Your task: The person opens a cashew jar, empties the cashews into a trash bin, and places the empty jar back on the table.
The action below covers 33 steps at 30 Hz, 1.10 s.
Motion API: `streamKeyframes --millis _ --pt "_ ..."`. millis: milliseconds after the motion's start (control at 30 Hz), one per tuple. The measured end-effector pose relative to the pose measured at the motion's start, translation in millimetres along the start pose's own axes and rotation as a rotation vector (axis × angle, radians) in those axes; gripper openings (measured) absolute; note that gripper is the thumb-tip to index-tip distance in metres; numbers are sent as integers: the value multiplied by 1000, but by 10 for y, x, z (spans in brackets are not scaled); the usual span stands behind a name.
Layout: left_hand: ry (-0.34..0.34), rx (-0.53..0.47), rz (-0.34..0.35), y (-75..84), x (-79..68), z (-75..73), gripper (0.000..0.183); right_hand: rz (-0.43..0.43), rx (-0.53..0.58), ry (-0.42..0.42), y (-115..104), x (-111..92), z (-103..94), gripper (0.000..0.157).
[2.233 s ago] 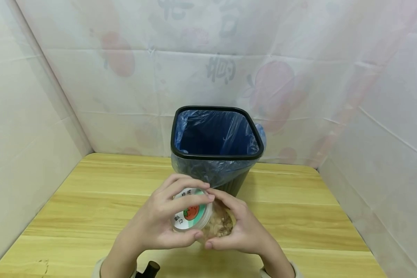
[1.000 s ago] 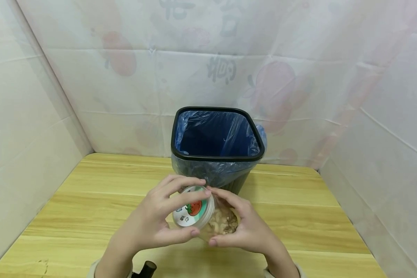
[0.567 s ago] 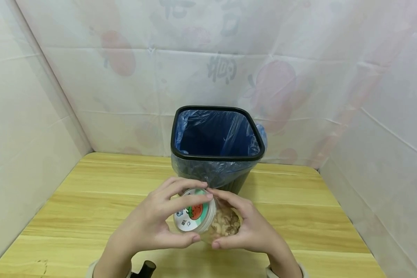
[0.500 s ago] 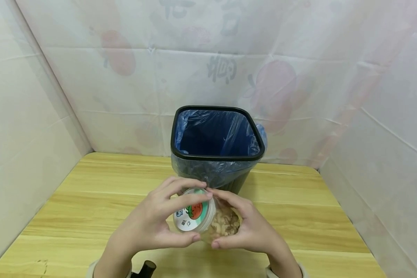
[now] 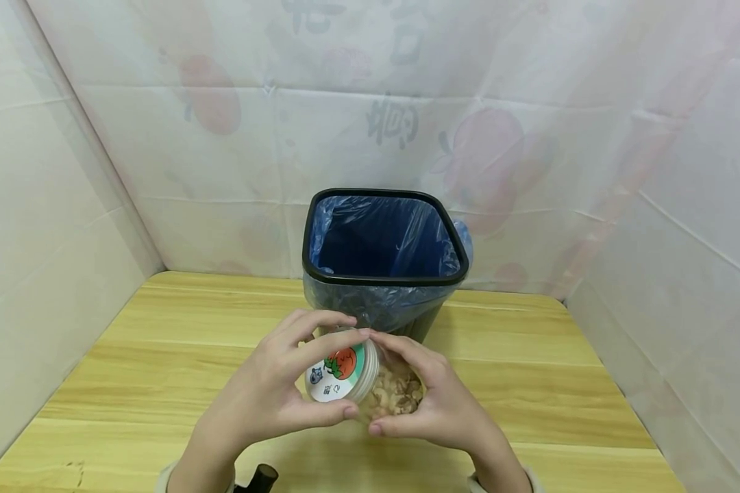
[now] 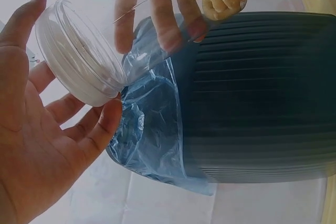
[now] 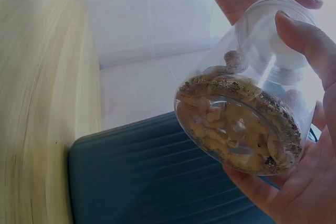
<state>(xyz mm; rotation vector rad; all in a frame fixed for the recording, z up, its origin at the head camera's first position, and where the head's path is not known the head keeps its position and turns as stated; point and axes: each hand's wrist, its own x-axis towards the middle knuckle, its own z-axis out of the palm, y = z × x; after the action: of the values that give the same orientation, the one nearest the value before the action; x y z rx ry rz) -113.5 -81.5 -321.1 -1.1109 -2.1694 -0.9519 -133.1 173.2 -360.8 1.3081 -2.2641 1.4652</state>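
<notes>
My left hand curls its fingers and thumb around the rim of a clear screw lid, whose white and green label shows a red fruit picture. The lid sits at the mouth of a clear plastic jar, tilted with its top to the left. Around the jar's body my right hand keeps a grip from the right. Pale, cashew-like nuts gather at the jar's bottom, some with dark crumbs, as the right wrist view shows. In the left wrist view the fingers bend against the lid's edge.
A dark ribbed trash bin with a black rim and blue liner bag stands just beyond the hands. The wooden table is enclosed by pale cloth walls. A black rod-like object lies by the left wrist.
The lid's printed picture has turned counterclockwise in the head view, the red fruit shifting toward the upper right. The jar and both hands have moved only slightly.
</notes>
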Motion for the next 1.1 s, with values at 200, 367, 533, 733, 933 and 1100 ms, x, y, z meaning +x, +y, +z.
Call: streamKeyframes --millis 200,367,533,733,933,1100 --pt "-10 1 14 -10 9 6 67 -4 -16 -4 -1 3 -11 99" --pt "-32 -32 112 -55 18 9 69 -11 -34 -20 8 5 -28 97" --pt "-53 -54 185 -87 15 14 69 5 -30 -39 18 0 -36 93" --pt "-56 -64 188 -83 7 16 68 13 -26 -45 17 1 -36 93" --pt "-47 -59 177 -74 5 17 66 -1 -28 -43 10 3 -36 97" --pt "-40 -50 147 -58 7 17 66 0 -29 -37 5 1 -33 97"
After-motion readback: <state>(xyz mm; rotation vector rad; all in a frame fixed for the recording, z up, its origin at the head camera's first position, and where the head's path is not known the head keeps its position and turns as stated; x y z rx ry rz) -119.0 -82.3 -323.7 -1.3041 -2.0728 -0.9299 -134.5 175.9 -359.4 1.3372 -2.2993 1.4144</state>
